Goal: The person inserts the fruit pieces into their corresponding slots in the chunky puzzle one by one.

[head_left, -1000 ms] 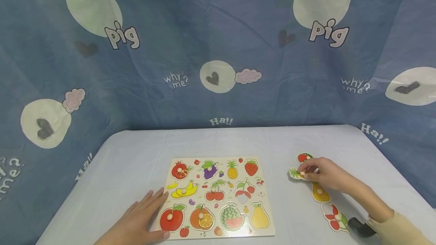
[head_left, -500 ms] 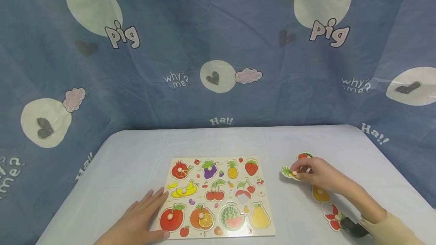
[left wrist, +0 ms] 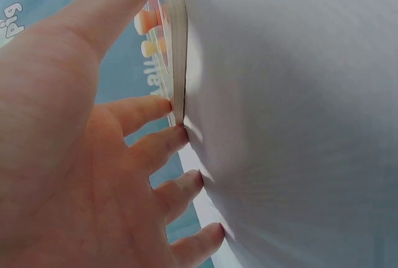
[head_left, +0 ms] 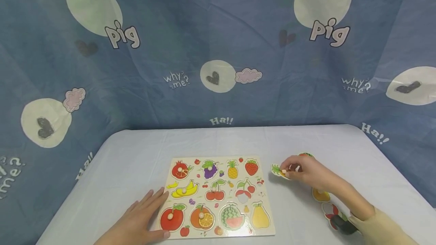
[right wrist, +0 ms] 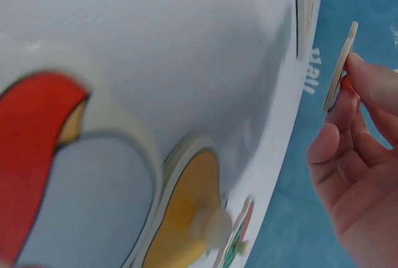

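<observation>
A fruit puzzle board (head_left: 263, 233) lies on the white table in front of me. My left hand (head_left: 136, 218) rests at its left edge, fingers spread and fairly straight; the left wrist view has the thumb and fingertips against the board's side. To the right of the board, my right hand (head_left: 308, 171) pinches a pineapple puzzle piece (head_left: 276, 169) by its small knob. The right wrist view shows that piece (right wrist: 342, 69) edge-on, raised above the table. Several knobbed pieces sit in the board. Its pineapple, strawberry, watermelon, pear and red-and-white fruit places show printed pictures without knobs.
Loose pieces lie under and beside the right forearm: a watermelon piece (head_left: 305, 154) partly covered by the hand, a yellow pear piece (head_left: 321, 195), and a red-and-white fruit piece (head_left: 329, 210). A dark wrist camera (head_left: 344, 225) overlaps the last one. A blue printed cloth (head_left: 218, 105) hangs behind the table.
My right hand has moved left, toward the board, carrying the pineapple piece away from the loose pieces. The left hand and the board have stayed put.
</observation>
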{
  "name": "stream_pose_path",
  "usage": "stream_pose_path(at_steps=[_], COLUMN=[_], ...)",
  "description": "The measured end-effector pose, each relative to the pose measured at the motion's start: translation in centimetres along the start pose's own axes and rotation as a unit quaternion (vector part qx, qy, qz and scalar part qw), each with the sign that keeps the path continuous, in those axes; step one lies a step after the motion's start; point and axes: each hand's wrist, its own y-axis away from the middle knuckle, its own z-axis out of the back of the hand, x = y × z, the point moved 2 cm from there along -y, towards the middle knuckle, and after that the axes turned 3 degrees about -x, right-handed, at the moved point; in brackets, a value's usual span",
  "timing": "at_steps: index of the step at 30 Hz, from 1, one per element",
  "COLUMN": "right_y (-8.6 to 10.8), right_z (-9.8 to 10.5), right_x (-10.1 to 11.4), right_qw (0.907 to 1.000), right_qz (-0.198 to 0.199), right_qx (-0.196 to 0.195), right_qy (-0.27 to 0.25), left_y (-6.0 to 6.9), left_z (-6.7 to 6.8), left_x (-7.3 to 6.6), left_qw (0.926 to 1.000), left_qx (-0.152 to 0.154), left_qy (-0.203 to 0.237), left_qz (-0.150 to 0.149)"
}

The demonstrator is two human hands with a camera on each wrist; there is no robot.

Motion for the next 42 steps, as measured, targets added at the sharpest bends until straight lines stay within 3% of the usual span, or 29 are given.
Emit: stream_pose_path(at_steps=[33,42], right_y=[-4.7,-6.2], right_z=[-4.7,-5.7], right_x=[3.9,4.4], right_qw=[0.9997,0.9992], right_qz=[0.014,-0.017], right_qx=[0.005,0.004], right_qy=[-0.018,-0.035], left_y=[0.1,0.1], left_z=[0.1,0.0], left_x=[-0.1,-0.1], left_qw=[0.9999,0.9999], left_qx=[0.003,0.005], left_qy=[0.003,0.008], left_qz=[0.011,0.014])
